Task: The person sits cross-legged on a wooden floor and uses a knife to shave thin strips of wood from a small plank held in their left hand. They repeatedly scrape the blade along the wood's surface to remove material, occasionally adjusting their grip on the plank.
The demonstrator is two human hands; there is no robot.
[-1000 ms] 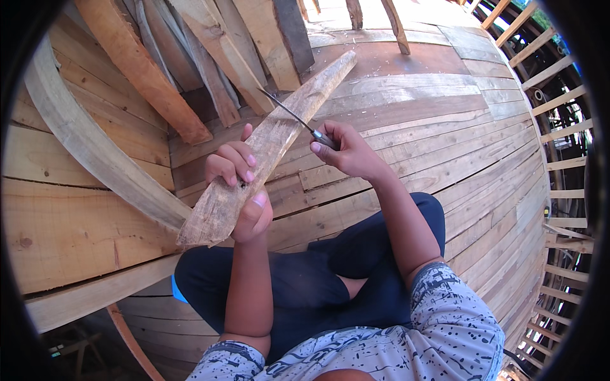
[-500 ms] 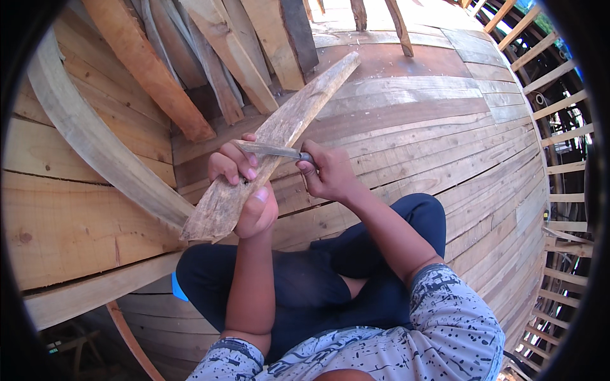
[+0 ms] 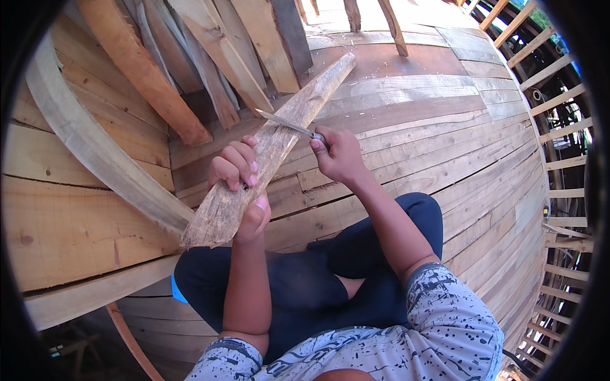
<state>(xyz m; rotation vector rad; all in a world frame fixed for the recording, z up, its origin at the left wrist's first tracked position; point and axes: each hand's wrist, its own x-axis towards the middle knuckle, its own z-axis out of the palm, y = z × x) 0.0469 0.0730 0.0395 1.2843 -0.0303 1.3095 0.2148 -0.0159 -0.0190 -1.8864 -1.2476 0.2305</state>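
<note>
A long, rough wooden board [image 3: 276, 155], grey-brown with a pale edge, slants up and to the right above my lap. My left hand [image 3: 240, 171] grips its lower part, with the fingers over the top face and the thumb along the near edge. In my right hand [image 3: 338, 155] is a knife [image 3: 286, 122], closed in my fingers by its dark handle. The narrow blade crosses the board's upper half, beyond my left fingers, with its tip past the far edge. Whether the blade touches the wood I cannot tell.
I sit cross-legged on a curved plank floor [image 3: 406, 149]. Several rough timbers [image 3: 143, 70] lean at the upper left. A curved wooden beam [image 3: 101, 152] runs beside the plank wall on the left. Upright wooden ribs [image 3: 565, 163] line the right side.
My right hand has moved the knife up and slightly right along the board. Its blade was over my left fingers and now lies beyond them. My left hand keeps its hold.
</note>
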